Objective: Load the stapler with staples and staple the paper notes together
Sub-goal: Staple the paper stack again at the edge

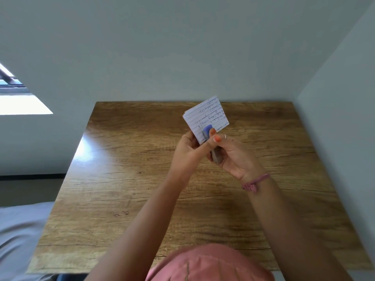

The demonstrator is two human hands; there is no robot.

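Lined paper notes [205,115] with handwriting are held up above the wooden table [142,179]. My left hand [187,148] pinches their lower left corner. A small blue and grey stapler [209,136] has its blue head over the lower edge of the notes. My right hand [229,153] grips the stapler, thumb pressed on its top near the blue head. The stapler's grey rear end shows below my fingers. The staples are not visible.
The table stands in a corner, with a grey wall behind it and another on its right. A window [18,94] is at the far left. Something grey, like a bed [18,230], lies left of the table. Pink cloth [209,264] fills the bottom edge.
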